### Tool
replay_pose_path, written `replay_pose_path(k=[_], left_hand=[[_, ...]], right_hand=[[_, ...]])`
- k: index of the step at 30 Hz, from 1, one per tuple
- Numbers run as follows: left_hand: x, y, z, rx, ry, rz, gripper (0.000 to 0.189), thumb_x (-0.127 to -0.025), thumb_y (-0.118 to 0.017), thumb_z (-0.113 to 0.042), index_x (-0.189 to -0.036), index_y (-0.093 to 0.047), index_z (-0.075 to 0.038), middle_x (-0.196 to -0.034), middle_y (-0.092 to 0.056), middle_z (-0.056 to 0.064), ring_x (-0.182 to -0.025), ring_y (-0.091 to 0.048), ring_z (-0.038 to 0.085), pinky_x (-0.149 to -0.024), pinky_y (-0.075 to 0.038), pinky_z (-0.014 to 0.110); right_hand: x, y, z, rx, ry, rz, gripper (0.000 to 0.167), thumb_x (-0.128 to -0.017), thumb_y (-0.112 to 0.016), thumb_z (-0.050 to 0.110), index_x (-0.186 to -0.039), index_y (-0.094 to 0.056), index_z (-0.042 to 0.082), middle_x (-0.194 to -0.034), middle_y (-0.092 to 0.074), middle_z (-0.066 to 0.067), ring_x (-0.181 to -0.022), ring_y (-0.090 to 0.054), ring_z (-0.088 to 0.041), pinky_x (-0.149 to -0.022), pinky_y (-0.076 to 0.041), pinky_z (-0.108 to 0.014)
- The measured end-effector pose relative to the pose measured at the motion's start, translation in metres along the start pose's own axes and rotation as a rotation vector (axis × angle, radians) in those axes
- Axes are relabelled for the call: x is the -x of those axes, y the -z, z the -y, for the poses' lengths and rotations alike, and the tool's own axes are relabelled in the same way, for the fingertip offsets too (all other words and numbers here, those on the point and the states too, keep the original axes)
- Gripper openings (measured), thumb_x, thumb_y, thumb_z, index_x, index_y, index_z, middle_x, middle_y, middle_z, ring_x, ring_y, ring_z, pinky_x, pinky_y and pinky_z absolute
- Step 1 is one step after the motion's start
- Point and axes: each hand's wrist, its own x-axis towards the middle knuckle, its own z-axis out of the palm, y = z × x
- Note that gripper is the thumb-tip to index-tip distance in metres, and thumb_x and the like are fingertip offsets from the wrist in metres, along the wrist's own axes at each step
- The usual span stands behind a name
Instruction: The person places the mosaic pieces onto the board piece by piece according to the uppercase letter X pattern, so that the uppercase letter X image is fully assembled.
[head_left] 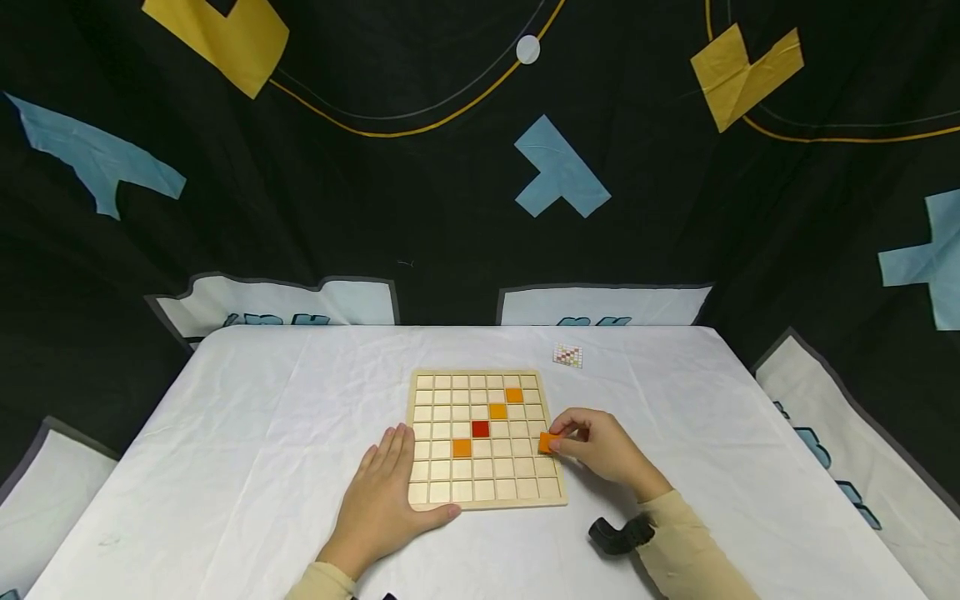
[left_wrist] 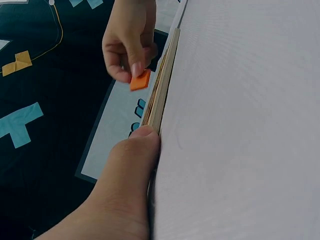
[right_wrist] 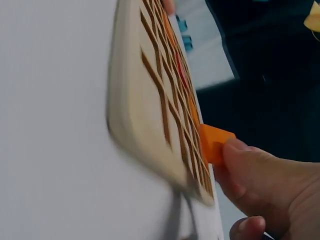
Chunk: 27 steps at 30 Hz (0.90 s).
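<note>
A square wooden grid board (head_left: 517, 502) lies on the white table. Set in its cells are a red tile (head_left: 480, 429) and three orange ones, forming a diagonal line. My left hand (head_left: 378, 508) lies flat along the board's left side, fingers straight, its thumb at the front edge. Between thumb and fingers, my right hand (head_left: 603, 450) pinches another orange tile (right_wrist: 214, 142) over the board's right side. In the left wrist view this held tile (left_wrist: 140, 80) appears above the board's surface.
Behind the board, slightly right, lies a small card (head_left: 567, 356) with a coloured grid pattern. The white-covered table (head_left: 247, 442) extends around the board. A black curtain (head_left: 420, 217) with blue and yellow shapes hangs behind it. A black band with a curved piece (head_left: 618, 535) sits at my right wrist.
</note>
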Motion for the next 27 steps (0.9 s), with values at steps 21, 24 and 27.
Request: replay_pose_path(k=[21, 24, 27], left_hand=[[-0.001, 0.002, 0.0, -0.001, -0.004, 0.005, 0.128, -0.071, -0.054, -0.089, -0.153, -0.028, 0.005, -0.163, -0.024, 0.019, -0.153, -0.021, 0.035, -0.123, -0.021, 0.054], [-0.001, 0.002, 0.0, -0.003, -0.012, 0.0, 0.127, -0.071, -0.054, -0.089, -0.153, -0.029, 0.005, -0.163, -0.025, 0.019, -0.152, -0.022, 0.035, -0.123, -0.022, 0.054], [-0.001, 0.003, -0.001, -0.006, -0.018, 0.001, 0.127, -0.072, -0.053, -0.089, -0.152, -0.029, 0.006, -0.162, -0.025, 0.02, -0.152, -0.023, 0.036, -0.123, -0.022, 0.055]], right_hand=[[-0.018, -0.089, 0.06, -0.154, 0.163, 0.085, 0.009, -0.085, -0.079, 0.022, -0.092, -0.073, 0.021, -0.087, -0.071, 0.011, -0.073, -0.059, -0.004, -0.064, -0.049, -0.017], [-0.018, -0.097, 0.064, -0.145, 0.193, 0.075, 0.008, -0.086, -0.078, 0.021, -0.092, -0.074, 0.02, -0.088, -0.073, 0.01, -0.074, -0.059, -0.002, -0.066, -0.05, -0.017], [-0.02, -0.104, 0.066, -0.121, 0.232, 0.07, 0.008, -0.086, -0.078, 0.022, -0.092, -0.075, 0.019, -0.089, -0.074, 0.01, -0.077, -0.062, 0.001, -0.071, -0.053, -0.017]])
